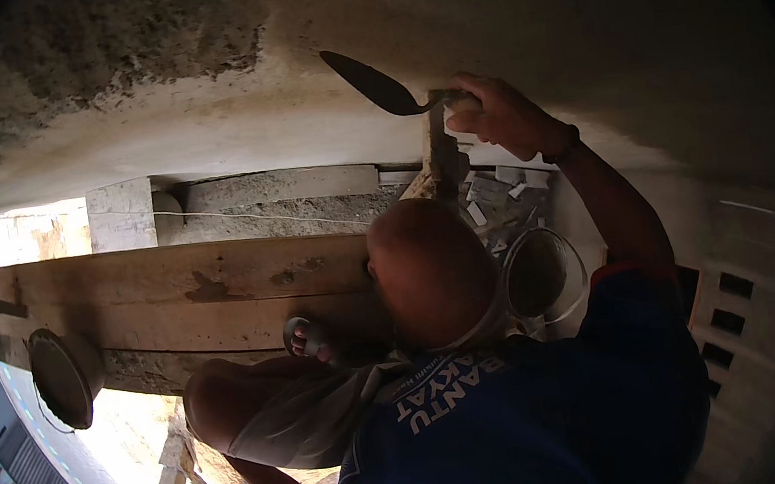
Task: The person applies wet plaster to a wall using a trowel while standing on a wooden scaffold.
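R hand (506, 119) of co-wkr (536, 427) part-hides trowel (376, 87); L hand hidden.

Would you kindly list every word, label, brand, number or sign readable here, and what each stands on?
Blue shirt: bold pale capitals with a smaller pale line, on the back; wording not copied here.
Smaller line: too small to read surely.
Trowel: no lettering that I can make out.
Wooden planks: none visible.
Elsewhere, I can make out no other lettering.

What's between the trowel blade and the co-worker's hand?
Head view: the trowel's thin neck and a short bit of handle, joining blade to the co-worker's hand.
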Available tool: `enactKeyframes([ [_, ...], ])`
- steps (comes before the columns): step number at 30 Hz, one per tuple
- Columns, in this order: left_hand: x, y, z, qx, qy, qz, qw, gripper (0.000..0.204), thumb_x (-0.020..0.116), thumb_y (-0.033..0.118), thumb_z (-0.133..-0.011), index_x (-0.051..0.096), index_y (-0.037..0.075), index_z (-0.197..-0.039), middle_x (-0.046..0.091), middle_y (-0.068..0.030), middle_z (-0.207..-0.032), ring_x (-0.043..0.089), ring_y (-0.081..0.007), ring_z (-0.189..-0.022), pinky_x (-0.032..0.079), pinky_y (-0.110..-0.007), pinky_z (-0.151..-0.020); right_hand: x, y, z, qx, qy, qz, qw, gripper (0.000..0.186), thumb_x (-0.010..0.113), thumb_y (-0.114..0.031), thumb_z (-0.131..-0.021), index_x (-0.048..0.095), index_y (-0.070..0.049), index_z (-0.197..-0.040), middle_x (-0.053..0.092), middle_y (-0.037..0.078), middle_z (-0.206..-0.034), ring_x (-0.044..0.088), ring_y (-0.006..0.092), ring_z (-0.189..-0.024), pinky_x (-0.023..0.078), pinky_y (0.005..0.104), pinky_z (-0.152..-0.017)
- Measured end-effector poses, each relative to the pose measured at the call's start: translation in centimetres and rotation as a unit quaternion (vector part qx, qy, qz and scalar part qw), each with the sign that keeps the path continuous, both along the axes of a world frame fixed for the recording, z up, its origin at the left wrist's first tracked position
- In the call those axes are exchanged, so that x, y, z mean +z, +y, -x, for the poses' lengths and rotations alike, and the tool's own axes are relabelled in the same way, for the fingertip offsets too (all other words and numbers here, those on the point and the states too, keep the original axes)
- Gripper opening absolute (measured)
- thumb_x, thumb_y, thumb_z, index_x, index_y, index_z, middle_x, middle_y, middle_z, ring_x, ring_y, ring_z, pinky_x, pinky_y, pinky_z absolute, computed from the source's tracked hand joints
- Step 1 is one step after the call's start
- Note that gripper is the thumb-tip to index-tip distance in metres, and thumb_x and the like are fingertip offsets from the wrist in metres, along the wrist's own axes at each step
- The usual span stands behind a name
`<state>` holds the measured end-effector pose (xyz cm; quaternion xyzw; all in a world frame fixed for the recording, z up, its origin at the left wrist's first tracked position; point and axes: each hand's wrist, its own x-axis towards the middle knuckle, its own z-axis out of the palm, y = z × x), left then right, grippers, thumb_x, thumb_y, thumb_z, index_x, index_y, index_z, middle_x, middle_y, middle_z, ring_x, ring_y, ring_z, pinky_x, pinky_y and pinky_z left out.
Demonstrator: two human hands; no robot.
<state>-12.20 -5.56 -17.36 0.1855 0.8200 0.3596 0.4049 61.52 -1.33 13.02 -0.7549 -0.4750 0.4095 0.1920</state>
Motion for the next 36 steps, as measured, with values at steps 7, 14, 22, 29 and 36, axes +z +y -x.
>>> enactKeyframes([
  [7, 1.2, 6.5, -3.4, -0.13, 0.034, 0.067, 0.989, 0.062, 0.069, 0.022, -0.086, 0.044, 0.004, -0.14, 0.067, -0.0161, -0.112, 0.065, -0.0282, -0.09, 0.053, -0.041, -0.07, 0.1, -13.1, -3.3, -0.181, -0.049, 0.016, 0.982, 0.036, 0.069, -0.021, -0.087, 0.056, -0.002, -0.114, 0.056, 0.003, -0.076, 0.05, 0.0084, -0.056, 0.044, 0.0275, -0.051],
  [14, -0.2, 10.7, -8.0, -0.227, 0.032, 0.081, 0.97, 0.062, 0.069, 0.021, -0.086, 0.044, 0.003, -0.139, 0.068, -0.0163, -0.112, 0.066, -0.0284, -0.091, 0.053, -0.041, -0.071, -1.3, -13.3, -2.7, -0.2, -0.021, 0.068, 0.977, 0.034, 0.07, -0.019, -0.086, 0.056, -0.001, -0.111, 0.055, 0.002, -0.072, 0.05, 0.0083, -0.055, 0.043, 0.0276, -0.05],
  [22, 0.6, 7.1, -9.0, -0.248, 0.045, 0.118, 0.961, 0.06, 0.069, 0.021, -0.086, 0.045, 0.003, -0.139, 0.068, -0.0166, -0.111, 0.066, -0.0286, -0.091, 0.053, -0.041, -0.073, -7.0, -9.3, -4.6, 0.0, -0.075, -0.018, 0.997, 0.045, 0.069, -0.025, -0.085, 0.055, 0.004, -0.118, 0.065, 0.015, -0.085, 0.063, 0.0232, -0.072, 0.051, 0.036, -0.068],
  [29, 4.0, 2.4, -6.6, -0.235, 0.086, 0.158, 0.955, 0.059, 0.069, 0.021, -0.086, 0.046, 0.003, -0.138, 0.069, -0.0169, -0.111, 0.066, -0.0288, -0.091, 0.053, -0.041, -0.074, -9.1, -6.8, -6.8, 0.084, -0.099, 0.08, 0.988, 0.054, 0.068, -0.027, -0.084, 0.054, 0.005, -0.125, 0.066, 0.03, -0.106, 0.066, 0.0388, -0.099, 0.05, 0.0439, -0.087],
  [36, 6.2, -0.7, -6.3, -0.226, 0.114, 0.19, 0.948, 0.058, 0.069, 0.021, -0.086, 0.047, 0.003, -0.137, 0.069, -0.0172, -0.11, 0.067, -0.029, -0.091, 0.053, -0.041, -0.075, -12.8, -6.9, -9.9, 0.116, -0.111, 0.082, 0.984, 0.044, 0.068, -0.02, -0.081, 0.058, -0.001, -0.119, 0.067, 0.026, -0.098, 0.068, 0.0391, -0.091, 0.052, 0.0434, -0.08],
])
